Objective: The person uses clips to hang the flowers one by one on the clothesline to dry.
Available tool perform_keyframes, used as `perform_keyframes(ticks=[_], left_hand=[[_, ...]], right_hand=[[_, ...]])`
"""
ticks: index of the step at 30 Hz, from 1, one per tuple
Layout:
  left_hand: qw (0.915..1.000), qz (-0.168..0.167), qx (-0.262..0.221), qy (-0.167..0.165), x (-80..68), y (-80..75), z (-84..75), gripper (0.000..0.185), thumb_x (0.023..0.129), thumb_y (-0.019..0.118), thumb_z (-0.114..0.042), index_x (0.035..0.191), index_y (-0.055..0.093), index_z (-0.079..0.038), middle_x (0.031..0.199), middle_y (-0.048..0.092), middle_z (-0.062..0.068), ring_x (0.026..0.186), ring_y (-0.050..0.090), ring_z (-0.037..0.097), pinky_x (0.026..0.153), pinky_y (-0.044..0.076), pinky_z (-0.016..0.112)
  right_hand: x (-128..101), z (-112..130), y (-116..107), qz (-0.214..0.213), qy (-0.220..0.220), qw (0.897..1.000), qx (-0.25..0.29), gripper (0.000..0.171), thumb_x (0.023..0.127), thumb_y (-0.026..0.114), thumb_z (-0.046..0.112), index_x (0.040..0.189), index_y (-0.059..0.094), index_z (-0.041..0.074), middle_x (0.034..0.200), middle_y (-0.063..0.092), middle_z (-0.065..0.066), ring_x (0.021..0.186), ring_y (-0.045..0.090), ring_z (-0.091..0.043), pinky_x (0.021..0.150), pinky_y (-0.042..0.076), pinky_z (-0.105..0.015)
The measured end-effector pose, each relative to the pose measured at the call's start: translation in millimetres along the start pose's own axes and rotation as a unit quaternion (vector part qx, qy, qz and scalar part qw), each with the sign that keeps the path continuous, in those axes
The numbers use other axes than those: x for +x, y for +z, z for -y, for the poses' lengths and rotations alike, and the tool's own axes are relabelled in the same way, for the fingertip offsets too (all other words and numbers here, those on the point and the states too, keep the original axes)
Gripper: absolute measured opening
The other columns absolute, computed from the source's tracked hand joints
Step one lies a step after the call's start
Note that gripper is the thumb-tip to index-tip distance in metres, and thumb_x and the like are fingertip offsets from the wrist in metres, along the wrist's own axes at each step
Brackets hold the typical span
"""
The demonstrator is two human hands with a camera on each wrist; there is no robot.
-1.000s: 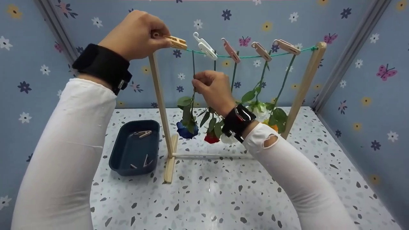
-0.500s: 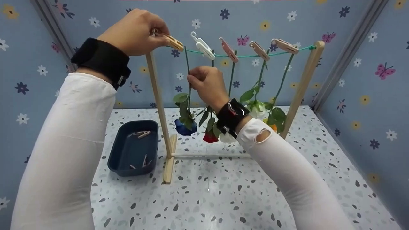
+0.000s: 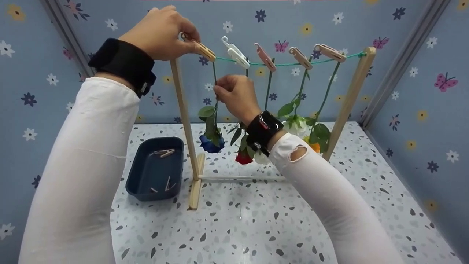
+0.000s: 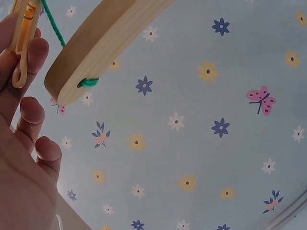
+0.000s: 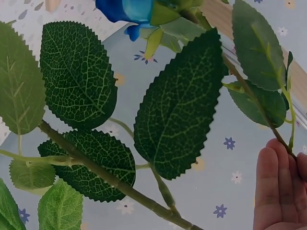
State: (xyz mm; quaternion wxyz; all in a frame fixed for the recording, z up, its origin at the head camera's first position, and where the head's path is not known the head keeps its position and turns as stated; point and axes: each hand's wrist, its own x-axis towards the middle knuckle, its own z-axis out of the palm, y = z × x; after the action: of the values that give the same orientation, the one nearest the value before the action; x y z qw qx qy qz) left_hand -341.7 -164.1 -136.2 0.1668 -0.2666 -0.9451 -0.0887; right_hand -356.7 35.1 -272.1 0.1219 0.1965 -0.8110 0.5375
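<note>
Overhead, left hand (image 3: 161, 33) pinches unmarked clothespin (image 3: 203, 49).

Both arms are covered in long, close-fitting white sleeves that run to the wrists. The left sleeve (image 3: 80, 165) is smooth with a few soft creases across the forearm. The right sleeve (image 3: 329, 205) has a small oval hole (image 3: 297, 153) torn in it just below the wrist. Above the left sleeve sits a wide black band (image 3: 124, 66) of soft, matte fabric, wrapped around the wrist, with a small pale tab on its edge. The right wrist carries a glossy black band (image 3: 263, 128), shiny enough to catch the light, with a small silver fitting on its lower side. Both the left hand (image 3: 161, 33) and the right hand (image 3: 236, 93) are bare, without rings or gloves.
</note>
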Motion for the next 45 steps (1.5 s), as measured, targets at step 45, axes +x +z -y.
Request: perform_keyframes(ticks=[45], left_hand=[[0.998,0.052,0.018,-0.03,10.8,3.6,-2.7,0.043,0.111,0.052,-0.031,0.136,0.068,0.0,0.137,0.06,0.025,0.133,0.042,0.043,0.12,0.035,0.063]], right_hand=[[2,-2,-2,-0.013,-0.019,1.0,0.005,0.016,0.107,0.067,0.008,0.11,0.078,-0.003,0.095,0.078,-0.018,0.076,0.067,-0.012,0.072,0.054,-0.023]])
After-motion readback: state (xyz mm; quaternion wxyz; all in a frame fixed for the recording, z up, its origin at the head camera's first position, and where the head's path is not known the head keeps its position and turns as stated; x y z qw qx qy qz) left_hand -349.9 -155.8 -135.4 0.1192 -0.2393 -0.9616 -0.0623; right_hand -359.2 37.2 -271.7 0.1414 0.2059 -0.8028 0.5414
